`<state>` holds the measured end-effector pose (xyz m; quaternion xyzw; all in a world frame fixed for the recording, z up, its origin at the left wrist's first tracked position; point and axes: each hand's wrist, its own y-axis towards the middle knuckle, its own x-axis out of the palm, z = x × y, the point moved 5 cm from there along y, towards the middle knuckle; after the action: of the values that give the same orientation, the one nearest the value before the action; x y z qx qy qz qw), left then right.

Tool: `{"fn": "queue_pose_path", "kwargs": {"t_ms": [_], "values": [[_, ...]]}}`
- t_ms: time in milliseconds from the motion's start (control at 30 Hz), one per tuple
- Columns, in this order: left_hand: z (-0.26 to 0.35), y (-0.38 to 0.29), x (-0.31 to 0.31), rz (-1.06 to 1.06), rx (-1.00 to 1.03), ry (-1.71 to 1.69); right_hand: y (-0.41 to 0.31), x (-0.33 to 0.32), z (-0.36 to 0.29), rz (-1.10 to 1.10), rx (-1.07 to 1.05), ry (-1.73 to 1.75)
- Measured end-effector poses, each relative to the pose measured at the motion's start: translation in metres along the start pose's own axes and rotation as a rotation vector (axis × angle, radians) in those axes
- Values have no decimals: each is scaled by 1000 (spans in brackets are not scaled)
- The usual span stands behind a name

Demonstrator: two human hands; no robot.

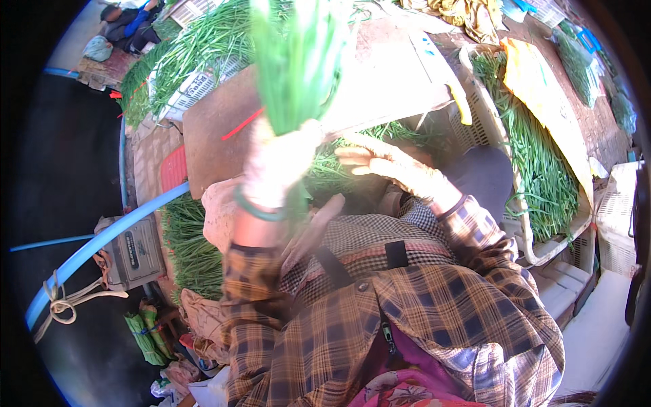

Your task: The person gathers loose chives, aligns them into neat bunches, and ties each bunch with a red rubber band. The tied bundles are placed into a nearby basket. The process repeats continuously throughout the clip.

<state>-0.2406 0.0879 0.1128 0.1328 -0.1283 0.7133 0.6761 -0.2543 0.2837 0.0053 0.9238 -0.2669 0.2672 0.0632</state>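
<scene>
My left hand [282, 157], blurred and overexposed with a green bangle [258, 206] at the wrist, grips the lower end of a bunch of long green leafy stalks [297, 71]. The stalks point away from me over a board [218, 135], whose far right part is washed out by sunlight. A red tie strip [243, 123] lies on the board beside that hand. My right hand [391, 165], in a pale thin glove, has its fingers stretched out and holds nothing. It hovers by loose greens [330, 170] near my lap. A knife with a yellow handle [462, 104] rests at the board's right edge.
At right stands a plastic crate [519, 203] of greens, partly covered by a yellow sack [552, 96]. More greens fill a white crate [190, 91] at back left. A blue pipe [109, 234] crosses near a grey case [135, 254]. Another person [135, 28] sits far left.
</scene>
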Motion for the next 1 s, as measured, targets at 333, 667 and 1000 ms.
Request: {"fn": "queue_pose_path", "kwargs": {"t_ms": [333, 667, 1000], "values": [[-164, -56, 41, -214, 6, 1158, -6, -38, 93, 352, 143, 635], [-63, -84, 2, 53, 732, 1139, -29, -52, 66, 366, 35, 342], [-70, -17, -9, 6, 284, 1555, -70, -12, 9, 208, 136, -87]]}}
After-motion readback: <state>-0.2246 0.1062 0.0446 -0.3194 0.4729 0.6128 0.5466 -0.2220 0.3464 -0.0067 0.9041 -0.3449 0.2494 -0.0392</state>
